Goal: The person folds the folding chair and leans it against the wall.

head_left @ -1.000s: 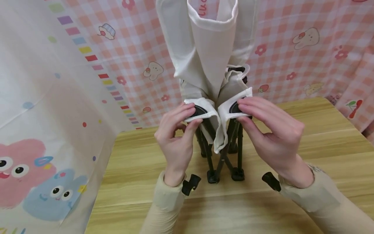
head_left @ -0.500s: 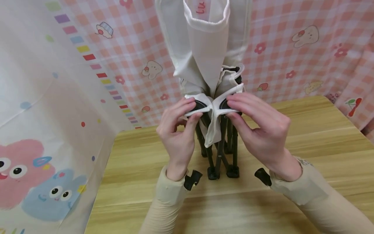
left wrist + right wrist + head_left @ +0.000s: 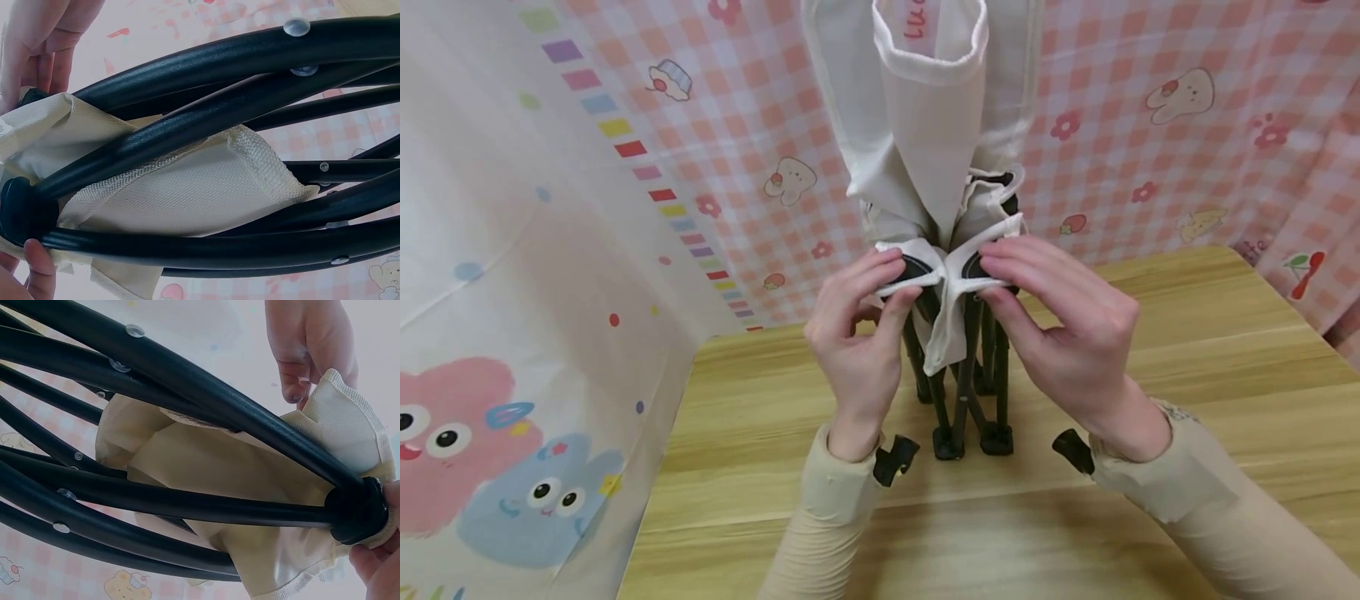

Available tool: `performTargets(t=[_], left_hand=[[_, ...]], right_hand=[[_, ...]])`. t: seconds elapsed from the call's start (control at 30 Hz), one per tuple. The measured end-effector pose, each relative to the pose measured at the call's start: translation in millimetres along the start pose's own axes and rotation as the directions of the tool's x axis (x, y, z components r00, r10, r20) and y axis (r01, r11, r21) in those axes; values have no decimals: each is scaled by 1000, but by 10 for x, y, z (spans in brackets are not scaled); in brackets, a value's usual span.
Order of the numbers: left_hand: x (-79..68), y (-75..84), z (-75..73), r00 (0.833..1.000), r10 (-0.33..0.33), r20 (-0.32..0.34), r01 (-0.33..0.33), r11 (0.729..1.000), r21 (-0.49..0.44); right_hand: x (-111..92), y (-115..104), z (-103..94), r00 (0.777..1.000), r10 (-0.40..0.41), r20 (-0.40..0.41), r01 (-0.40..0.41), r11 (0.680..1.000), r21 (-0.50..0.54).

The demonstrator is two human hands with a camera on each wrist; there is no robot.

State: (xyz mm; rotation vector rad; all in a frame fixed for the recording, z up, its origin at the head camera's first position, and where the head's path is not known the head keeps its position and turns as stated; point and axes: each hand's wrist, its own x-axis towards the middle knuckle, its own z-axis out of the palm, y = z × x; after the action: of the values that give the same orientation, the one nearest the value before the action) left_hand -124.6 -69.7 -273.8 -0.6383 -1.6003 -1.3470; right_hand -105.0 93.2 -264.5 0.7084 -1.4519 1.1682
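Note:
A small folding chair with white fabric (image 3: 934, 125) and dark tubular legs (image 3: 964, 367) stands upright, its frame folded narrow. My left hand (image 3: 859, 350) pinches the left front corner of the seat, thumb below and fingers on top of a black patch (image 3: 916, 268). The right front corner, with its own black patch (image 3: 973, 267), is pinched by my right hand (image 3: 1067, 333) in the same manner. Between the two corners the seat fabric sags in a fold. From below, the wrist views show a black plastic leg joint (image 3: 25, 209) under the left corner and a matching joint (image 3: 356, 512) under the right.
The chair's black feet (image 3: 949, 443) rest on a wood-grain table (image 3: 760, 467). Behind it hangs a pink checked cloth (image 3: 1120, 133), and a white printed sheet (image 3: 550, 275) hangs at the left. Both sleeves carry a black wrist fitting (image 3: 895, 460).
My right hand has moved left with its corner, bringing the two seat corners together and the legs closer. In the last half second almost nothing has moved.

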Motion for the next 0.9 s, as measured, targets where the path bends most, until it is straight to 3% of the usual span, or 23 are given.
performTargets(t=[0.63, 0.9], left_hand=[[-36, -26, -61, 999, 14, 39, -16, 999, 33], [-158, -51, -144, 996, 33, 85, -36, 999, 26]], right_hand=[[-14, -5, -83, 1000, 8, 5, -8, 999, 40], [-48, -23, -150, 999, -4, -32, 6, 999, 53]])
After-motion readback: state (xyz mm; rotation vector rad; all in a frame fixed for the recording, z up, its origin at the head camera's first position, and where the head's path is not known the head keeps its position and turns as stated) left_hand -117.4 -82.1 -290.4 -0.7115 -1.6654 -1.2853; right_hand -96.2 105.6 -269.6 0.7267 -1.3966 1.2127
